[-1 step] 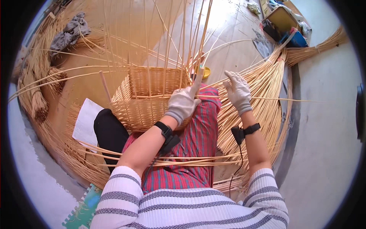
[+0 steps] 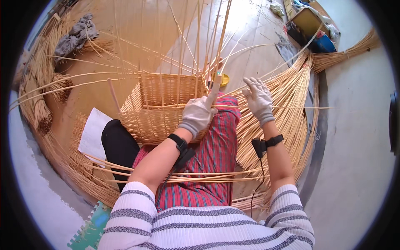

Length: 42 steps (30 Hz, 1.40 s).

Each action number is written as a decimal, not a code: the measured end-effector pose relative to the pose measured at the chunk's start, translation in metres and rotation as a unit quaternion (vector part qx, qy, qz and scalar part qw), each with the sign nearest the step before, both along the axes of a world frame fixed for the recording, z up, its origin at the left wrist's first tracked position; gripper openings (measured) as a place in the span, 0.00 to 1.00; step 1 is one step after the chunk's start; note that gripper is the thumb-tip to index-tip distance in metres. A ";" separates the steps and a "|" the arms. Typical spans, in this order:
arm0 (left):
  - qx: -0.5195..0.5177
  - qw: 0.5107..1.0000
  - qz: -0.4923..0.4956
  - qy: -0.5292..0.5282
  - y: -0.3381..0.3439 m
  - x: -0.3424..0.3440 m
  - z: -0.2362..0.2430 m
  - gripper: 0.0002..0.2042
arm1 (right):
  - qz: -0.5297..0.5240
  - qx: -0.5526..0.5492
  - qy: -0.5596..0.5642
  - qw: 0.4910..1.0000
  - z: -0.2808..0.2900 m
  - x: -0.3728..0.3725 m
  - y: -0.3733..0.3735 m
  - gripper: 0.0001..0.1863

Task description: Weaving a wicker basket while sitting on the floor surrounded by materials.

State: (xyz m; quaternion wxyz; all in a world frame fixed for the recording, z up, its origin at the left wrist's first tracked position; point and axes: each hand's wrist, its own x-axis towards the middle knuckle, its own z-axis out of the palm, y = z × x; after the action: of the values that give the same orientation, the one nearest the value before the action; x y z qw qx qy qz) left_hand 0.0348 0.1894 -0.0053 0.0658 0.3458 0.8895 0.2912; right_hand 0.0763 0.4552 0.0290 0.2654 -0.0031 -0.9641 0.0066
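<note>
A light-brown wicker basket (image 2: 160, 125), woven partway up, rests against my legs, with tall upright rods rising from its walls. My left hand (image 2: 196, 113), in a pale glove, closes on its near right corner; the index finger stretches upward along a rod there, and the other fingers are partly hidden. My right hand (image 2: 259, 100), also gloved, is raised to the right of the basket, palm turned inward and fingers extended. A long thin willow rod (image 2: 302, 107) runs sideways from the basket's rim, past the right hand, toward the wall. Whether the right hand touches it I cannot tell.
A large fan of loose rods (image 2: 287, 121) covers the floor at right. More bundles (image 2: 41, 112) and a grey cloth (image 2: 75, 37) lie at left. Several rods cross my lap over a red checked cloth (image 2: 223, 137). A yellow round object (image 2: 225, 79) sits beyond the basket.
The sideways rod's tip has drawn in toward the left. My right hand has shifted very slightly left. A long rod at the upper right now curves up near the blue container.
</note>
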 end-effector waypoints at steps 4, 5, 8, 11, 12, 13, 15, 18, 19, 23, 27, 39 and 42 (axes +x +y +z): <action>0.061 0.996 0.006 0.060 -0.001 -0.001 -0.017 0.47 | -0.049 -0.081 -0.138 0.986 -0.041 0.007 0.013 0.22; 0.057 0.995 0.012 0.077 -0.002 0.001 -0.022 0.46 | -0.064 -0.123 -0.196 0.971 -0.049 0.009 0.011 0.22; 0.058 0.993 0.005 0.104 0.005 0.007 -0.018 0.44 | -0.084 -0.239 -0.276 0.927 -0.086 0.026 0.018 0.24; 0.063 0.990 0.021 0.128 0.000 0.006 -0.021 0.43 | -0.030 -0.152 -0.221 0.963 -0.039 0.026 0.014 0.23; 0.051 0.991 0.036 0.122 0.000 0.008 -0.015 0.37 | -0.021 -0.111 -0.213 0.971 -0.017 0.034 0.011 0.22; 0.055 0.991 0.031 0.118 -0.001 0.008 -0.012 0.38 | -0.009 -0.067 -0.205 0.976 0.004 0.041 0.007 0.20; 0.065 0.992 0.029 0.104 -0.001 0.008 -0.012 0.38 | 0.034 0.054 -0.168 0.984 0.040 0.056 -0.010 0.16; 0.069 0.991 0.034 0.106 0.004 0.009 -0.021 0.41 | 0.205 0.202 -0.084 0.954 0.079 0.061 -0.038 0.07; 0.080 0.989 0.027 0.121 0.007 0.007 -0.019 0.42 | 0.280 0.232 -0.123 0.923 0.083 0.052 -0.048 0.06; -0.071 0.994 0.026 0.081 0.007 0.006 -0.010 0.34 | 0.555 0.420 0.027 0.717 0.090 -0.008 -0.110 0.03; 0.241 0.968 0.056 0.051 -0.007 -0.002 -0.024 0.22 | 0.599 0.260 0.053 0.756 0.075 -0.047 -0.153 0.12; 0.441 0.780 0.253 -0.364 -0.093 -0.058 -0.014 0.19 | -0.018 -0.480 -0.306 0.822 -0.020 -0.030 -0.109 0.29; 0.422 0.843 0.233 -0.238 -0.046 -0.090 0.023 0.20 | -0.062 -0.355 -0.251 0.898 -0.002 -0.024 -0.134 0.24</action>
State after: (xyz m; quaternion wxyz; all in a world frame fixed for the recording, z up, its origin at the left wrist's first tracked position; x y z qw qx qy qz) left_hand -0.0550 0.1434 0.0172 0.0535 0.0425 0.6922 0.7185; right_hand 0.0525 0.3216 0.0274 -0.0045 -0.1588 -0.9303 0.3305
